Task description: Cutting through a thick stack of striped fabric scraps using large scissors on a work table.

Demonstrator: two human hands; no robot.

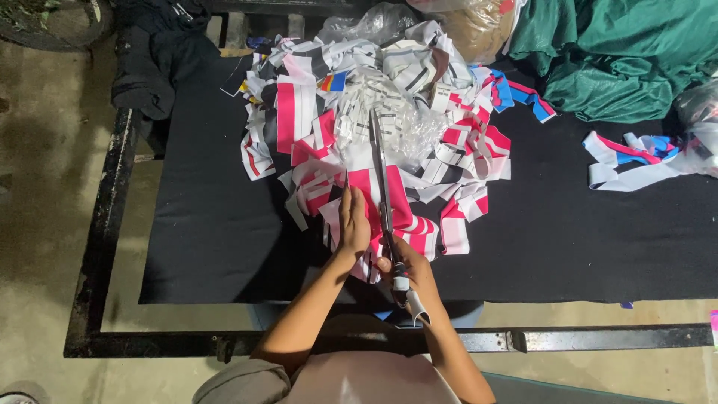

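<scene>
On the black table (209, 247), right hand (407, 273) grips scissors (383, 179) over fabric strips (359, 187).

A pink-and-white striped fabric piece (385, 202) lies flat near the black table's front edge, partly under the scrap heap. Long scissors (382, 179) lie along it, blades pointing toward the back edge, seemingly nearly closed.

Scissors (382, 179): long blades of bright, smooth metal; handle wrapped in pale tape, gripped by the right hand (407, 271). Striped strips (359, 135): pink, white and black woven cloth, slight sheen, heaped toward the table's far edge. Table covering (209, 224): black matt felt-like cloth. Frame (105, 224): dark painted metal, worn and scuffed. Green fabric (621, 52) at the far right corner: satiny, glossy. Bags (374, 22): clear crinkled plastic.
</scene>
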